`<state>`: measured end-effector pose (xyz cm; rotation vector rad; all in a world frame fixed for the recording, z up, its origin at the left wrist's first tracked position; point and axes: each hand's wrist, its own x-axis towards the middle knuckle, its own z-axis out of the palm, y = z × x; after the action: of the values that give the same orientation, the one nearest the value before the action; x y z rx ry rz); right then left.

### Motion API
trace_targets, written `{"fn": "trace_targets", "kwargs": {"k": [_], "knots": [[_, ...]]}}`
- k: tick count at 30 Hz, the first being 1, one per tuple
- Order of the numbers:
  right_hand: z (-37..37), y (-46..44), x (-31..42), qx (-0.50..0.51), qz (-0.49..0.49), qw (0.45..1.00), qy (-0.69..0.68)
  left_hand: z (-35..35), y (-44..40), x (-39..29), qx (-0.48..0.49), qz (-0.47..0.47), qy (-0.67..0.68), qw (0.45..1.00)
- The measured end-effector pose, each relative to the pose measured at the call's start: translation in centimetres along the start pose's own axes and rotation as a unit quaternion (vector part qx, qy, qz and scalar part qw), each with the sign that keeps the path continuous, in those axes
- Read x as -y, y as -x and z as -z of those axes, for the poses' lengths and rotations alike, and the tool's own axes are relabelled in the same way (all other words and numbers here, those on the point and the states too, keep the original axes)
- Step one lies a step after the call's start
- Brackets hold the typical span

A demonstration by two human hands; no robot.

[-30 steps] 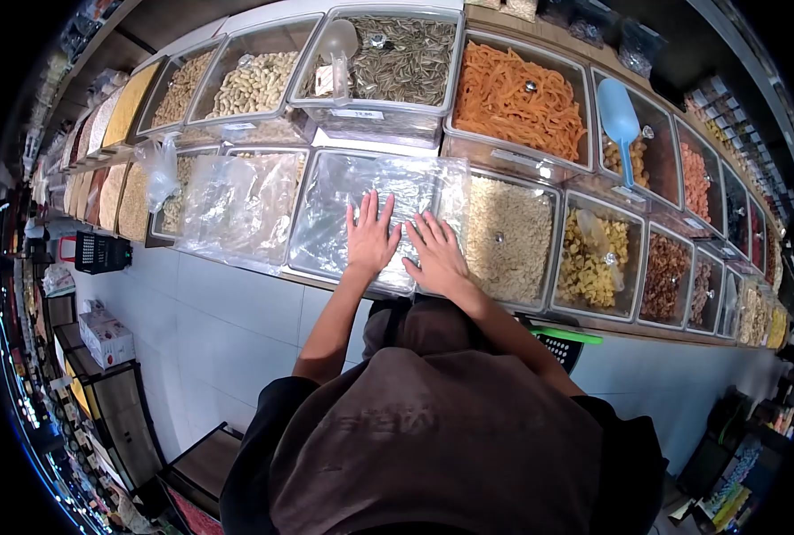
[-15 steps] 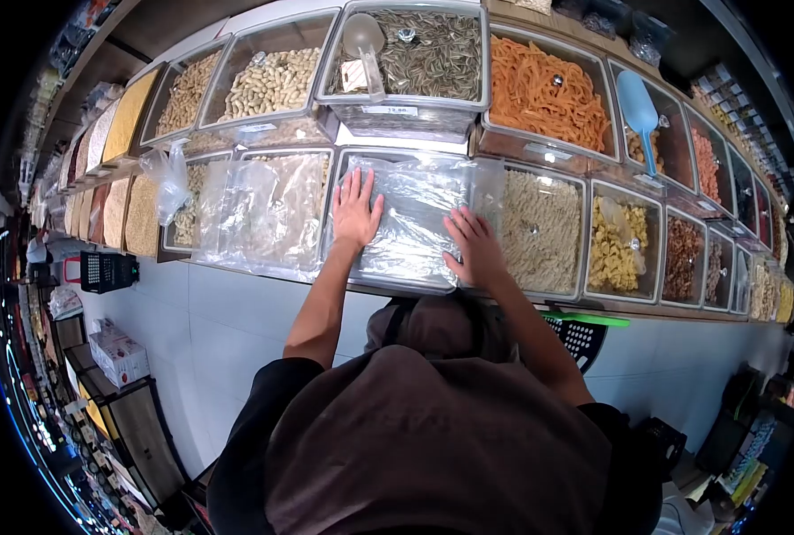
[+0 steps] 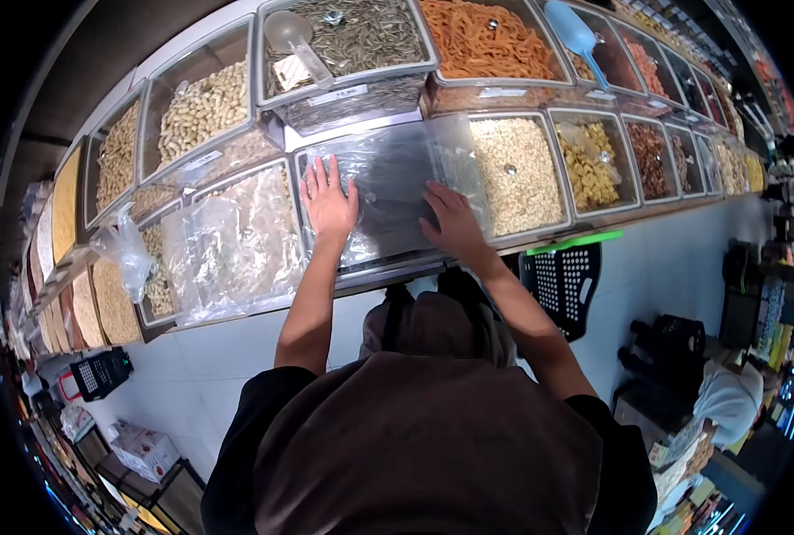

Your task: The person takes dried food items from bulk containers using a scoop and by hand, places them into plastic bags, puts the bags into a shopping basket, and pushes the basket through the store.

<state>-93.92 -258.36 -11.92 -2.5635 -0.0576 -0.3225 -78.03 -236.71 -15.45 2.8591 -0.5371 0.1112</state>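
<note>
My left hand (image 3: 330, 207) lies flat with fingers spread on the left part of a clear plastic sheet or bag (image 3: 392, 169). My right hand (image 3: 458, 225) rests near its right side, fingers apart and slightly bent. The wrinkled plastic covers a framed bin in the front row and reaches past its right edge. What lies under it is hard to make out. To the left, another clear plastic piece (image 3: 228, 254) is spread over the neighbouring bin. A crumpled clear bag (image 3: 128, 259) sits beyond that. Neither hand holds anything.
Behind are bins of peanuts (image 3: 205, 102), sunflower seeds (image 3: 370, 40) with a clear scoop (image 3: 290, 36), and orange strips (image 3: 482, 45). A blue scoop (image 3: 571, 31) lies farther right. Pale flakes (image 3: 517, 183) fill the bin on my right. A black basket (image 3: 562, 285) stands below the counter.
My view has tilted and turned, so the bins appear shifted left and up. Both hands stay on the plastic with little visible movement. A person now shows at lower right.
</note>
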Motion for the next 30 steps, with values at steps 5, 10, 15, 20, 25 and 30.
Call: {"fn": "trace_targets", "kwargs": {"k": [5,10,15,20,25,30], "knots": [[-1.2,8.8,5.4,-0.124,-0.002,0.991,-0.056,-0.2,0.0,-0.2,-0.002,-0.004,-0.007,1.000],[-0.9,17.0,1.5,-0.029,-0.284,0.950,-0.126,3.8,3.4,-7.0,-0.079,-0.073,0.088,0.990],[-0.7,21.8,-3.9,-0.129,-0.343,0.920,-0.136,4.3,10.9,-15.0,0.061,-0.254,0.391,0.883],[0.1,23.9,-5.5,-0.150,-0.366,0.901,-0.176,0.1,16.8,-17.3,0.245,-0.202,0.422,0.849],[1.1,26.9,-11.0,-0.210,-0.451,0.839,-0.223,-2.8,18.3,-16.4,0.400,-0.195,0.212,0.870],[3.6,27.2,-16.9,-0.289,-0.573,0.652,-0.405,-6.0,20.4,-15.4,0.454,-0.140,0.162,0.865]]}}
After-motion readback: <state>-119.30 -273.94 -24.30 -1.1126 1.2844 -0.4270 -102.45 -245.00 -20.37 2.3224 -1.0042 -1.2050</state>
